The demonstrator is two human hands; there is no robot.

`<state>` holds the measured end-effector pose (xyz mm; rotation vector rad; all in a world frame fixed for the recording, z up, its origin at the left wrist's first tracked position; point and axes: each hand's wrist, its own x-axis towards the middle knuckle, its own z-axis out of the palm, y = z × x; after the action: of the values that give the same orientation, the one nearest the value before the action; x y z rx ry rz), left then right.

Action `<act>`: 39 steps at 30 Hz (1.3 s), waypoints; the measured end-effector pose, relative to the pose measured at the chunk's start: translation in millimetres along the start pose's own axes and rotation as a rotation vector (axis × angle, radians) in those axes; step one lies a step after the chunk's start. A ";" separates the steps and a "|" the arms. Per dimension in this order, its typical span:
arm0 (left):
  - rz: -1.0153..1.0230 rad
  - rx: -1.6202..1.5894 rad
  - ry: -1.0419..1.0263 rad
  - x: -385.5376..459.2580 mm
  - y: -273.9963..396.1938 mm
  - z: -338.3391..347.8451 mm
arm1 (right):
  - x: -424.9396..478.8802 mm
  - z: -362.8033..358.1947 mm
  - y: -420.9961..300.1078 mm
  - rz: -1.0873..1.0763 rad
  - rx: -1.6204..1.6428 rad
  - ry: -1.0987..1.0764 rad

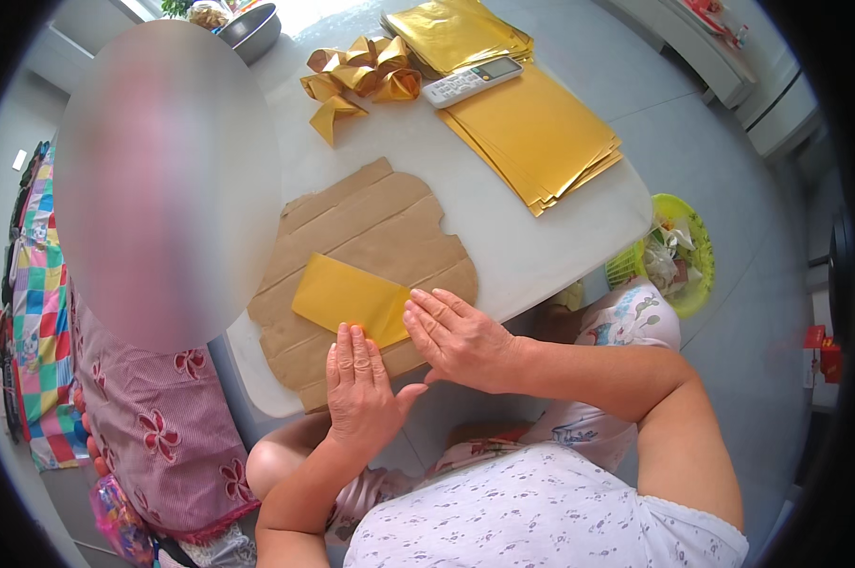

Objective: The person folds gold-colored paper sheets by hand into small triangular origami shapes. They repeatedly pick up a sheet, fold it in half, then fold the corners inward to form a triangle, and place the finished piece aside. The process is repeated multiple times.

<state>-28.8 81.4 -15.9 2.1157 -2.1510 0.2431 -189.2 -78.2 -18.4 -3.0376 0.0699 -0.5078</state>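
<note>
A folded sheet of gold paper (349,291) lies on a flat piece of brown cardboard (385,234) at the table's near edge. My left hand (360,387) rests with its fingertips on the paper's lower edge, the thumb out to the side. My right hand (459,337) lies flat with its fingertips on the paper's right end. Neither hand grips anything. Beyond the cardboard, a stack of gold paper sheets (534,135) lies on the table, with a white remote control (473,82) on top. Several folded gold paper pieces (363,71) sit left of the stack.
A shinier stack of gold sheets (463,32) lies at the table's far side, and a dark metal bowl (252,32) stands at the far left. The white table (576,241) has a green plastic basket (697,255) with refuse beside it. A pink patterned cloth (165,426) covers something on the left.
</note>
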 end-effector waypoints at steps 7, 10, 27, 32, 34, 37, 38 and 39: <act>-0.136 -0.233 0.201 -1.6 -8.0 -15.0 | -1.8 6.5 -8.6 -0.006 -0.039 0.237; -0.221 -0.440 0.159 -2.8 -8.3 -16.2 | -8.6 10.9 -19.0 -0.032 -0.094 0.325; -0.797 -1.676 0.086 25.8 -4.6 -13.4 | -1.8 -5.9 -26.4 -0.102 0.055 0.494; -0.483 -1.226 0.276 34.4 -36.9 -17.6 | 13.6 -21.6 -16.6 -0.094 0.507 0.521; -0.293 -1.128 0.228 37.7 -52.6 -30.1 | 23.4 -33.8 -6.6 -0.020 0.459 0.591; -0.080 -0.948 0.084 43.1 -73.6 -51.5 | 30.7 -56.8 9.2 0.119 0.276 0.542; -0.009 -0.874 0.037 45.2 -80.5 -56.5 | 31.2 -56.8 13.0 0.154 0.259 0.502; 0.062 -0.800 -0.007 46.5 -87.1 -59.9 | 31.6 -57.6 16.7 0.188 0.239 0.460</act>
<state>55.5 46.3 54.7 1.5744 -1.8554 -0.5338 -178.7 -99.5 45.0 -2.5924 0.2886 -1.0946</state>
